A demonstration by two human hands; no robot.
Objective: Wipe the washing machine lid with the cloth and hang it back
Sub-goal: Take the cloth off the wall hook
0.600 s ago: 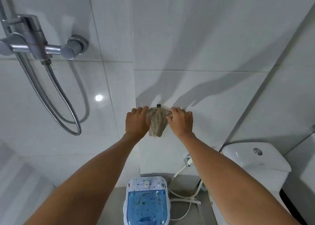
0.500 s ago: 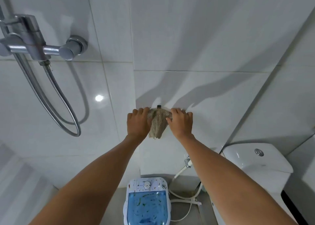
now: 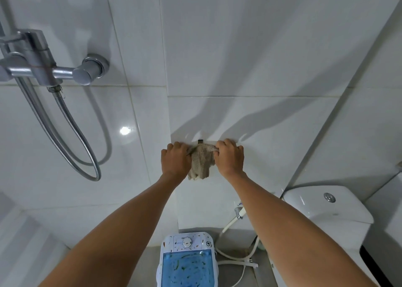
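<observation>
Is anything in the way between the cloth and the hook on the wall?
Nothing visible. Both hands, left hand and right hand, grip the cloth right under the small dark hook, with only bare white tile around it.

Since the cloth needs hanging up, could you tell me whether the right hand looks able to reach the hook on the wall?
Probably yes: the right hand grips the cloth just below the hook, with nothing between them.

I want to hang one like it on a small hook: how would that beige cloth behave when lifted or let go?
Probably floppy: the cloth bunches and droops between the left hand and right hand. Likely light, since pinching its top edge carries it. Its coarse weave should catch on the hook rather than slip.
</observation>
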